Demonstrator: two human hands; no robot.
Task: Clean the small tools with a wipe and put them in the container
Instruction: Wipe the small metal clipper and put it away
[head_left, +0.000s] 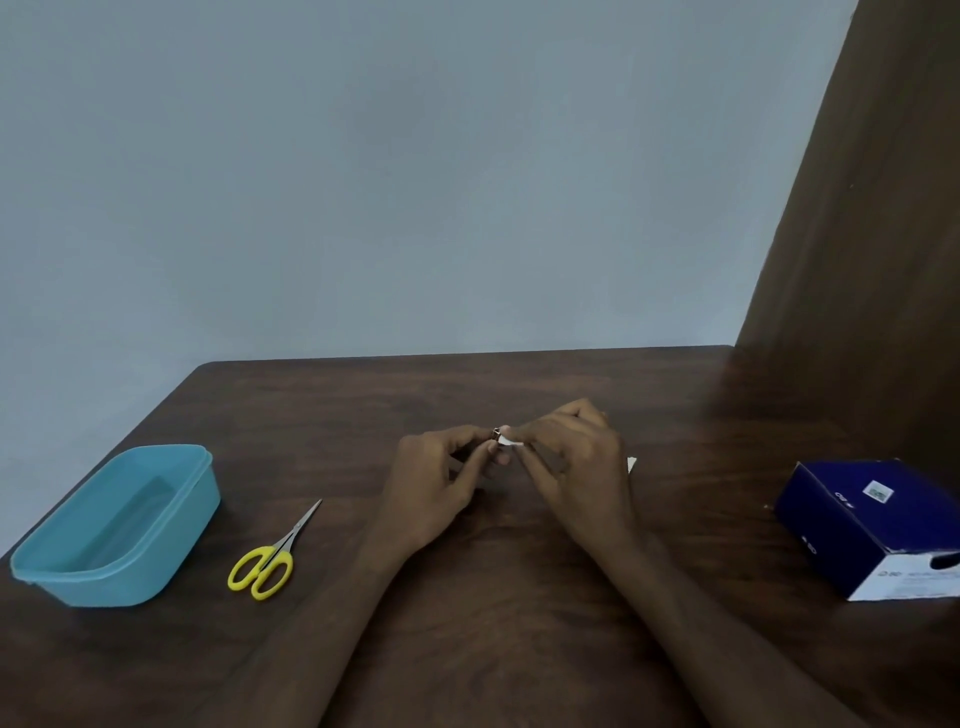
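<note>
Pale blue-grey wall fills the upper half of the head view, with a brown curtain (878, 208) hanging down the right side. Below it lies a dark wooden table (519, 597).

Near the middle of the table both hands meet above the surface. The left hand (436, 478) has its fingers curled inward, pinching a small metal tool (496, 433) at the fingertips; only a tiny glinting end shows, so its kind, long axis and pointing direction cannot be made out. The right hand (571, 457) is curled too, its fingertips pinching a small white wipe (506, 441) against that tool. A further scrap of white peeks out at the right edge of the right hand; whether it belongs to the same wipe is unclear.

Left of the hands, a pair of scissors (272, 553) lies flat on the wood, blades closed. Its long axis runs diagonally: the yellow handles sit nearer the person and to the left, the thin tips point away and to the right, toward the hands.

Farther left, at the table's edge, stands a light blue container (47, 569), open-topped, its long side running diagonally as well.

At the far right sits a dark blue box (841, 525) with a white end face.
</note>
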